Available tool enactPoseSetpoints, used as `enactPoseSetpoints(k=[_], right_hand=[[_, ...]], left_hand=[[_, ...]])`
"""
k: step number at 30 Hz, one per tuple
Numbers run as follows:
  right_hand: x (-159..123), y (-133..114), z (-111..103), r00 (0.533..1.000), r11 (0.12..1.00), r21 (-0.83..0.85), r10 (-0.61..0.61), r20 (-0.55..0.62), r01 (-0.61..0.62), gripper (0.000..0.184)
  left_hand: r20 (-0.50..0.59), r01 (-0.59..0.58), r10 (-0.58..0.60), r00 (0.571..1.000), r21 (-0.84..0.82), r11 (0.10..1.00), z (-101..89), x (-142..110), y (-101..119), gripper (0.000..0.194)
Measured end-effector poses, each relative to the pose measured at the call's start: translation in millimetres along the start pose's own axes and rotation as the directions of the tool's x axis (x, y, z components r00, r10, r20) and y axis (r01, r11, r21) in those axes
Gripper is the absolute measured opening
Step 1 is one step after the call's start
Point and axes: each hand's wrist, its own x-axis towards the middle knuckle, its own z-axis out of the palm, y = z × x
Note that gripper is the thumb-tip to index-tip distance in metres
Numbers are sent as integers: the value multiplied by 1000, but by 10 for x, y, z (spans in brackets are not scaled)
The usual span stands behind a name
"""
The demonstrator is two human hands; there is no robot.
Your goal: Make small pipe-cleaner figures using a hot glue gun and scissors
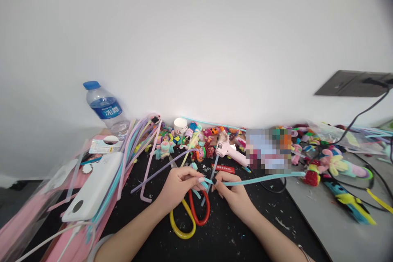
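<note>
A long light blue pipe cleaner (pixel 260 180) stretches between my two hands and runs off to the right. My left hand (pixel 181 184) pinches its left end, where short fuzzy teal pieces (pixel 194 166) stick out around the fingers. The fingers of my right hand (pixel 231 192) are closed on the same strand, close to the left fingertips. Below the hands lie scissors with one yellow and one red handle (pixel 208 213), their blades mostly hidden by my left hand. A pink glue gun (pixel 233 153) lies just beyond, its greyish glue stick (pixel 204 201) passing behind the strand.
Several fuzzy figures (pixel 166 148) and a white paper cup (pixel 180 126) line the wall. At left are a water bottle (pixel 106 106), pipe cleaners (pixel 123 176) and a white power bank-like device (pixel 93 188). Pliers-like tool (pixel 348 200) and cables lie right. One patch is pixelated.
</note>
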Motion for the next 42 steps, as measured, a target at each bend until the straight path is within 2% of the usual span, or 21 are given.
enactPoseSetpoints(k=[6, 12, 15, 19, 24, 26, 30, 31, 35, 42], right_hand=[[-12, -4, -9, 1000, 1000, -12, -6, 19, 7, 32], [-27, 34, -37, 999, 999, -26, 33, -13, -33, 31], [-23, 30, -28, 998, 998, 11, 59, 11, -59, 32], [-8, 29, -8, 997, 996, 47, 80, 12, -81, 33], [-10, 25, 12, 996, 997, 42, 65, 54, -68, 33], [-24, 18, 17, 998, 997, 47, 56, 36, -57, 33], [-48, 4, 30, 999, 998, 51, 32, -40, -30, 34], [-50, 3, 36, 998, 998, 51, 29, -48, -26, 34], [-39, 4, 65, 999, 998, 52, 32, -16, -32, 33], [-53, 24, 107, 999, 998, -52, -23, 42, 25, 31]], left_hand=[[23, -11, 10, 1000, 20, 1000, -15, 12, 16, 15], [-38, -8, 6, 999, -49, 999, -46, 41, 15, 19], [6, 2, -2, 1000, -78, 997, -47, 45, -7, 21], [69, -50, 50, 996, 6, 999, -44, 30, -15, 14], [40, -88, 85, 996, 94, 992, -45, 20, 7, 12], [31, -68, 68, 997, 25, 997, -37, 24, 4, 11], [71, 46, -33, 997, -197, 979, -15, 25, -18, 39], [95, 82, -62, 994, -225, 971, -10, 23, -24, 40], [127, 138, -107, 986, -267, 954, 16, 19, -43, 25], [66, 78, -62, 996, -280, 957, 52, 33, -101, 24]])
